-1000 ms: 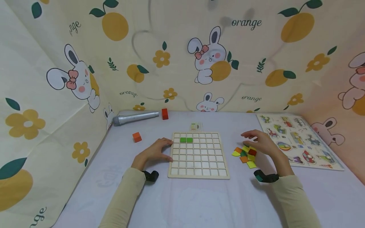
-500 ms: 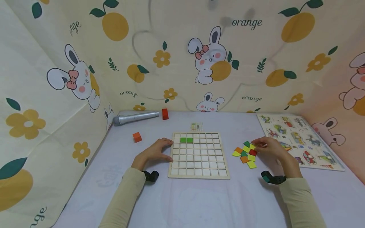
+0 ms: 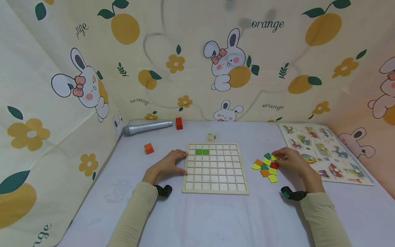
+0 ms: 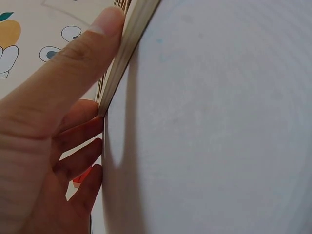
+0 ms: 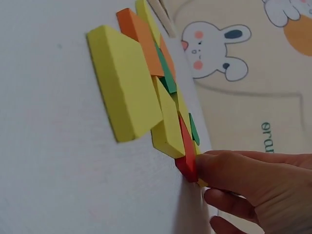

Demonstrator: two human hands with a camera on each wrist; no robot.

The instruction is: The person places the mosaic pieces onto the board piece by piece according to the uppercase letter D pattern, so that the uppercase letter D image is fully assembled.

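My left hand (image 3: 166, 164) rests against the left edge of a wooden grid board (image 3: 216, 192), thumb and fingertips spread along its rim. Two green square tiles (image 3: 202, 151) lie side by side in the second row of shapes from the far left corner. At the right of the board lies a loose pile of yellow, orange, green and red tiles (image 3: 264, 173). My right hand (image 3: 291, 160) is at the pile's right side, and its thumb and forefinger pinch a yellow tile (image 5: 201, 183) beside a red tile (image 5: 187, 165). The thumb covers most of that yellow tile.
A small printed pattern card (image 3: 213, 137) lies behind the board. A silver microphone (image 3: 148, 127), a red block (image 3: 179, 123) and an orange-red cube (image 3: 148, 148) are at the back left. A picture puzzle board (image 3: 327, 161) lies on the right.
My right hand has drawn back to the right from over the pile, and its fingers have come down to the yellow tile at the pile's edge. The left hand has stayed put.
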